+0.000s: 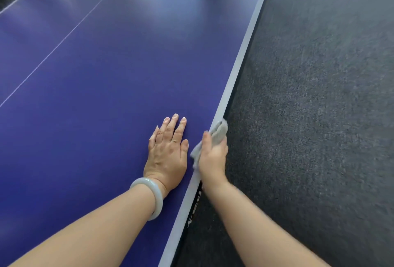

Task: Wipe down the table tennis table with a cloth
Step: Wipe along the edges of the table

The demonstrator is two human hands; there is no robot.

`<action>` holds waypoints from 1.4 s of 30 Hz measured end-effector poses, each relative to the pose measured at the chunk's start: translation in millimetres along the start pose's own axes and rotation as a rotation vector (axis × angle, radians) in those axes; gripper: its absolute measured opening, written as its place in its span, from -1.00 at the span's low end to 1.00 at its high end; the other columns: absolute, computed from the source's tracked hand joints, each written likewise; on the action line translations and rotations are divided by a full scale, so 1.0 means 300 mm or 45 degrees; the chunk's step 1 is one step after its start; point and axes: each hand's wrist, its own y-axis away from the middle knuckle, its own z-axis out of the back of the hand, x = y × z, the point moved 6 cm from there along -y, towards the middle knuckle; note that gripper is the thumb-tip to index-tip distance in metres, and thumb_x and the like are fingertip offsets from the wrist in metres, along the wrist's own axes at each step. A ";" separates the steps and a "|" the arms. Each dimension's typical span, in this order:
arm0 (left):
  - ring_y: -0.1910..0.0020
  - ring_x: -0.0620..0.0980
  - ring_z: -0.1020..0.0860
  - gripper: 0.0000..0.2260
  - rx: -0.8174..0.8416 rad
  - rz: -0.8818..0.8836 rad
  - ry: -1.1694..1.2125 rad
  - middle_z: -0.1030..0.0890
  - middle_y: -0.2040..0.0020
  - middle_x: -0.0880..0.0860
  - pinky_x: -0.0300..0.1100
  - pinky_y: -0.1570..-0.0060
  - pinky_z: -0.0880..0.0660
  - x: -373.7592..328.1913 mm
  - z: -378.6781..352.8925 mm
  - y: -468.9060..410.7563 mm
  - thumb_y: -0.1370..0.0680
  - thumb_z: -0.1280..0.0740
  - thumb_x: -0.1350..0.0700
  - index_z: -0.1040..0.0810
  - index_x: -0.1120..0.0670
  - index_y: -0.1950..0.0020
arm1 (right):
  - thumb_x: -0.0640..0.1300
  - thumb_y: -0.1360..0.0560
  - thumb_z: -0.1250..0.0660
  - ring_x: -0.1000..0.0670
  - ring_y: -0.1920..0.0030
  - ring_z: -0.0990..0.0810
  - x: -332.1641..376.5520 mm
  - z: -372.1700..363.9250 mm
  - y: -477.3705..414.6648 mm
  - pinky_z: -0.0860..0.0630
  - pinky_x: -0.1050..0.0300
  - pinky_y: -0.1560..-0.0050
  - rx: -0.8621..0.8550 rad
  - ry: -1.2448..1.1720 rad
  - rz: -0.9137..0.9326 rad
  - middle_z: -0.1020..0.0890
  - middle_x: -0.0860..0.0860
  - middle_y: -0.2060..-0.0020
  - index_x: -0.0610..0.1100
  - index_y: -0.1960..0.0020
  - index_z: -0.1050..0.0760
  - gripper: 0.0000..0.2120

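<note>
Blue, smooth and faintly glossy, the flat table tennis table (110, 70) fills the left and middle of the head view, with a thin white centre line (55, 47) running diagonally across it and a pale white border stripe (241, 62) along its right edge. On the table's dark side face, partly hidden white lettering shows just below the right wrist (too cut off to read).

The left hand (167, 155) lies palm down on the blue surface near that edge, fingers straight and slightly spread, holding nothing. A pale, milky stone-like bangle (149, 197) circles the left wrist.

The right hand (213, 155) sits on the table's edge just beside the left hand, its fingers curled round a small crumpled grey cloth (219, 131). The cloth bunches out above the fingers and below the thumb, and it touches the white border stripe where the tabletop meets its side.

To the right of the table lies dark grey, speckled carpet flooring (319, 106).
</note>
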 end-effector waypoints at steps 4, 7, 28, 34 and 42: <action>-0.60 -0.10 0.08 -0.46 0.014 -0.008 0.001 -0.01 -0.63 -0.07 -0.08 -0.56 0.16 -0.009 0.002 -0.001 -0.62 0.10 -0.05 -0.06 -0.04 -0.62 | 0.12 -0.63 -0.22 -0.20 -0.33 -0.47 0.144 0.010 -0.323 -0.38 0.01 -0.37 0.011 -0.106 -0.175 -0.41 -0.22 -0.38 -0.21 -0.49 -0.23 -0.42; -0.60 -0.09 0.08 -0.46 0.014 0.004 0.003 -0.02 -0.62 -0.07 -0.08 -0.56 0.16 -0.010 0.005 0.000 -0.62 0.10 -0.05 -0.07 -0.04 -0.62 | 0.12 -0.63 -0.20 -0.13 -0.29 -0.49 0.102 0.012 -0.214 -0.35 0.19 -0.19 -0.049 -0.070 -0.090 -0.43 -0.17 -0.36 -0.13 -0.52 -0.23 -0.44; -0.53 0.12 -0.26 -0.47 0.083 0.007 -0.144 -0.29 -0.54 0.11 0.12 -0.47 -0.20 -0.037 0.026 -0.002 -0.61 0.03 -0.01 -0.26 0.12 -0.56 | 0.18 -0.62 -0.20 -0.13 -0.21 -0.59 0.254 0.023 -0.502 -0.50 -0.11 -0.29 -0.044 0.019 -0.166 -0.56 -0.14 -0.24 -0.20 -0.44 -0.33 -0.44; -0.17 0.25 -0.56 -0.64 0.036 -0.099 -0.213 -0.54 -0.21 0.18 0.16 -0.12 -0.52 -0.067 0.056 -0.111 -0.52 -0.29 0.09 -0.56 0.22 -0.26 | 0.20 -0.62 -0.18 -0.11 -0.19 -0.57 0.243 0.024 -0.514 -0.47 0.07 -0.11 -0.009 0.083 -0.164 -0.53 -0.14 -0.25 -0.15 -0.46 -0.30 -0.44; -0.61 0.03 0.10 -0.48 0.048 -0.223 -0.179 0.05 -0.63 0.05 -0.05 -0.54 0.15 -0.233 0.013 -0.610 -0.69 -0.01 0.00 0.03 0.09 -0.62 | 0.15 -0.62 -0.21 -0.15 -0.28 -0.52 0.232 0.023 -0.523 -0.40 -0.11 -0.37 -0.049 0.048 -0.125 -0.50 -0.18 -0.28 -0.15 -0.48 -0.30 -0.45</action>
